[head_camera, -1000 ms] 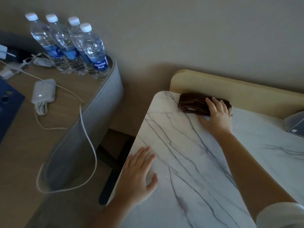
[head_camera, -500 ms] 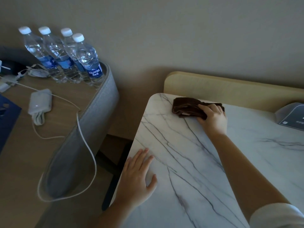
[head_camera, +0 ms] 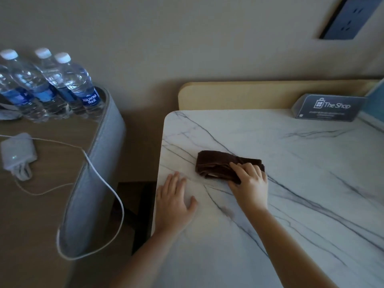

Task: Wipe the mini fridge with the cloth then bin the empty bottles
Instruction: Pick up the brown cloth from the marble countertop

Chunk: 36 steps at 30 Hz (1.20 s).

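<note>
Pressing cloth [head_camera: 218, 165], right hand [head_camera: 250, 185]

The left hand [head_camera: 174, 201] lies flat, palm down, fingers together and thumb spread. Just beside it, the right hand [head_camera: 250, 183] is curled, fingers bent downward and gripping, forearm stretched out bare.

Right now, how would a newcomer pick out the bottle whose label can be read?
On the wooden desk left of the marble top, water bottles stand against the wall. Take the rightmost bottle, nearest the desk's grey padded edge: only its blue label shows the word AQUAFINA.
</note>
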Tool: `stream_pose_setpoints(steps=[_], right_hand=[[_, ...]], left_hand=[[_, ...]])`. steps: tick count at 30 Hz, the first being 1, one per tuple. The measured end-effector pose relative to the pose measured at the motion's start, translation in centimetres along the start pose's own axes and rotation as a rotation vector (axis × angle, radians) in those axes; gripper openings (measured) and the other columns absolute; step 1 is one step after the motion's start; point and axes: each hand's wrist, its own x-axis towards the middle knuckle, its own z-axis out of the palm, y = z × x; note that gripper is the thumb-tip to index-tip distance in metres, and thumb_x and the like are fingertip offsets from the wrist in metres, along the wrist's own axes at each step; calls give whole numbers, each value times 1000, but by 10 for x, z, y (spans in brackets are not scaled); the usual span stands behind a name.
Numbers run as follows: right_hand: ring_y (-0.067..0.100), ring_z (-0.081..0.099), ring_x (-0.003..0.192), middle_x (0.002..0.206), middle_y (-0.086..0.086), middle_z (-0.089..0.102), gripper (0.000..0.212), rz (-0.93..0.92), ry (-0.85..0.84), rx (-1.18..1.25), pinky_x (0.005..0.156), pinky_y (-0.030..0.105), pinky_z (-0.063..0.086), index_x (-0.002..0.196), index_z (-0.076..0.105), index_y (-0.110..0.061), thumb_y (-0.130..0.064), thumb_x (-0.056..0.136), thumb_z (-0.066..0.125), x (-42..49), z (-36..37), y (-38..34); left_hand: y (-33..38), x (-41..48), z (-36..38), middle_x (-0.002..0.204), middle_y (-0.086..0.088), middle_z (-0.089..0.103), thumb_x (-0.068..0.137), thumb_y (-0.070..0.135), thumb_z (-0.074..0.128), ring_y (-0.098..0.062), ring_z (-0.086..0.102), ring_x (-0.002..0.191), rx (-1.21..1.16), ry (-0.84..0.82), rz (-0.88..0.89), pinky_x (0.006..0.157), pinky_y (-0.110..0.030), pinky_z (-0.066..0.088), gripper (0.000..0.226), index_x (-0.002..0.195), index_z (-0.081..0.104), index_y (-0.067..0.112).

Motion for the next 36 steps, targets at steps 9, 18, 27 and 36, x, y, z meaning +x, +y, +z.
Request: stream_pose_setpoints(steps=[9, 18, 27, 36], right_hand=[[33, 57, 71, 80, 10, 60, 48, 85, -60, -136, 67, 42, 46, 103, 69, -10, -29, 59, 75, -61, -32, -30], [30, 56, 85, 98, 10, 58, 53, -76, -214, -13, 81, 42, 47, 110, 63, -15, -52, 73, 52, -19, -48, -19], [28, 47, 115, 128, 7, 48, 56, -103, -542, 103, 90, 40, 44, 129, 51, -30, -48, 77, 61, 6, -21, -27], [30, 48, 110, 132, 7, 44, 63, -118, -538, 58, 78, 42, 50, 132, 46, -31, -41, 74, 69, -1, -13, -26]], left_hand=[[-1, -4, 1, 137, -12, 49, 74, 42, 39, -31, 41, 129, -9, 19, 29, 102, -48, 33, 59, 120, 58, 11], [0, -4, 3, 136, -12, 50, 73, 40, 36, -30, 42, 129, -7, 15, 36, 100, -50, 38, 59, 118, 59, 10], [-1, -3, 4, 137, -9, 49, 72, 38, 44, -27, 41, 130, -44, 39, 23, 101, -48, 36, 54, 117, 59, 14], [-6, -8, 4, 148, -4, 34, 78, 41, 36, -20, 22, 140, -114, -1, 40, 111, -42, 21, 59, 129, 51, 15]])
